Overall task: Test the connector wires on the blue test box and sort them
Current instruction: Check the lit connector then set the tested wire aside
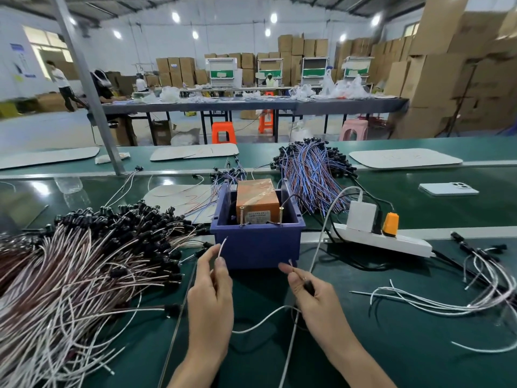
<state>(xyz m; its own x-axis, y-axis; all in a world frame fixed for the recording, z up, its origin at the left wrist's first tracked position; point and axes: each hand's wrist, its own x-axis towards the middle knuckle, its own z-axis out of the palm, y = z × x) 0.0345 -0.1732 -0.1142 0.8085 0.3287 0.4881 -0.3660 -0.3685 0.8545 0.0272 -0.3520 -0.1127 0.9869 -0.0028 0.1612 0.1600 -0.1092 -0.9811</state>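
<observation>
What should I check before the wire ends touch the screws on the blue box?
1. Left hand pinches a wire end: ok.
2. Right hand pinches the other wire end: ok.
3. Two screws on the blue box are uncovered: ok.
4. Wire ends touching the screws: not ok, both are in front of the box, apart from them.
5. Plugs sit in the power strip: ok.
6. Box switched on: cannot tell.
</observation>
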